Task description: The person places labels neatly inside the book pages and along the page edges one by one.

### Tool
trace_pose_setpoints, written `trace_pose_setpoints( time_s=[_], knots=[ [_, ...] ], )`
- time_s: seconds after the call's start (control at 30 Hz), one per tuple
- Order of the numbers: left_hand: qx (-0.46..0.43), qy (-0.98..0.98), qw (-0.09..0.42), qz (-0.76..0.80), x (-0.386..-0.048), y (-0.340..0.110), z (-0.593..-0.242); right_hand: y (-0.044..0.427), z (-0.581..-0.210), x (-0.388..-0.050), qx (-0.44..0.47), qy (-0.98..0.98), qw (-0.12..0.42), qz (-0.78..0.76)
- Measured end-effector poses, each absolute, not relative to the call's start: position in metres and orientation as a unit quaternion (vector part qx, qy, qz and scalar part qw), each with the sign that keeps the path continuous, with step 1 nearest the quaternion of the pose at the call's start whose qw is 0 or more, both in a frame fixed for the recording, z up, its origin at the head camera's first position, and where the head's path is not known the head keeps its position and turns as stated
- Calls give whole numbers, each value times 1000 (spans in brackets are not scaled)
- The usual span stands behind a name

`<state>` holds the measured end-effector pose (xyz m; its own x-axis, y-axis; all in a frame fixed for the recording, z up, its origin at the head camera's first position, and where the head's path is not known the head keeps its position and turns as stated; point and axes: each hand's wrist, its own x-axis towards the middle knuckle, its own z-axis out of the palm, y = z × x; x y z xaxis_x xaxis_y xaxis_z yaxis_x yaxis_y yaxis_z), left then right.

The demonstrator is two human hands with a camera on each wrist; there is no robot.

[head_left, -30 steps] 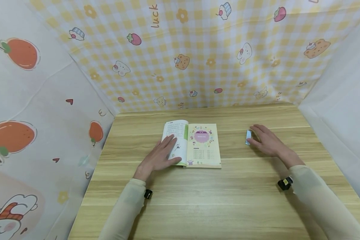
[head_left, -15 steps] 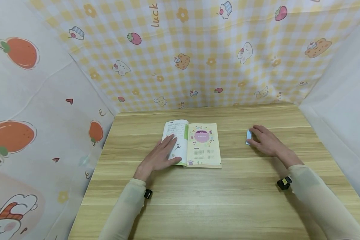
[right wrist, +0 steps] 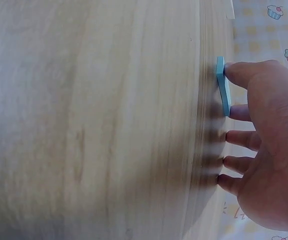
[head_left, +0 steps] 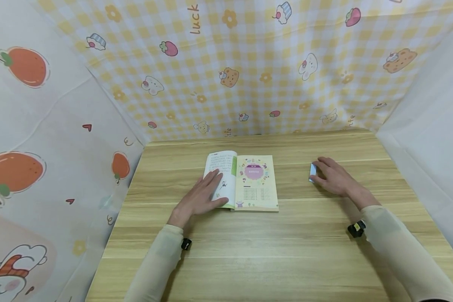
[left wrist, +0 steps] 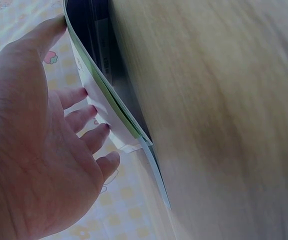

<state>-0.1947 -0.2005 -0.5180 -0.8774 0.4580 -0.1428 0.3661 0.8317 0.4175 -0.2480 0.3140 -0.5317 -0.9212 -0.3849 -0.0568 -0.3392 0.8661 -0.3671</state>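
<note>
Compared with the frame from one second earlier, the right hand (head_left: 334,178) and its wrist-worn camera (head_left: 356,229) have shifted slightly leftward, towards the open book (head_left: 255,184). The left hand (head_left: 199,200) and the book show no evident movement.

The left hand lies across the left-hand page, fingers extended, gripping nothing, with the thumb pointing towards the spine. The right hand is well apart from it, palm down, thumb and forefinger bent in and clamped on opposite ends of a small blue piece (head_left: 312,172). That piece is on the wooden table (head_left: 249,256), to the right of the book.

The left wrist view reveals a dark gap beneath the book's raised near edge, which the head view does not show. The right wrist view shows the remaining fingertips, beyond the forefinger, clear of the blue piece.
</note>
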Motion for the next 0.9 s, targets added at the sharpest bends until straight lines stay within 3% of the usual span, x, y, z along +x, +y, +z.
trace_pose_setpoints(
  time_s=[0.57,0.9],
  knots=[
    [219,950,117,189,-195,-200,-517,313,-530,-248,-198,965,40,-170],
    [217,950,119,189,-194,-199,-515,310,-531,-248,-216,957,-19,-191]
  ],
)
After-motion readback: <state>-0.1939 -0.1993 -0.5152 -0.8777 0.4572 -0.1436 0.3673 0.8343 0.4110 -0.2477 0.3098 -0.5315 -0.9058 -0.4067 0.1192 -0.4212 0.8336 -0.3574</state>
